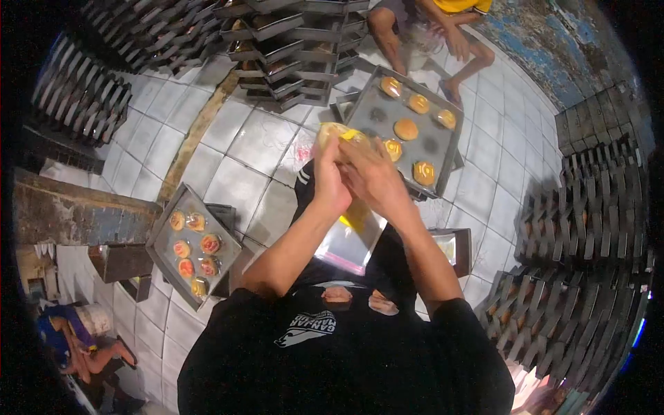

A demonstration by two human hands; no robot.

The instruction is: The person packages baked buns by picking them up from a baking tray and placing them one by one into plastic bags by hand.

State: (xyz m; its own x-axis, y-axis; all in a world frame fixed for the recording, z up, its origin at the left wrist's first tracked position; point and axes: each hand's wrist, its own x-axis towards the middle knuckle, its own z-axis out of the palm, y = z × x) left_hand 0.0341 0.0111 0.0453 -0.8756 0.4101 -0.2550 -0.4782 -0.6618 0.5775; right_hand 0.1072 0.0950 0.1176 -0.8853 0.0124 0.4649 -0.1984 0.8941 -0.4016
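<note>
Both hands meet above my lap, around a bun in a clear plastic bag with yellow print. My left hand grips the bag from the left, while my right hand is closed over its right side. Fingers partly hide the bag, and some fingertips are blurred. Under my wrists, a stack of flat clear bags with yellow print and a pink edge lies on my lap. Just beyond my right hand sits a dark metal tray with several golden buns, some with pale icing lines.
Left of me, another tray carries several buns, shiny as if wrapped. Tall stacks of metal trays stand ahead, at the left and right. One person sits ahead; another is at lower left. The floor is tiled.
</note>
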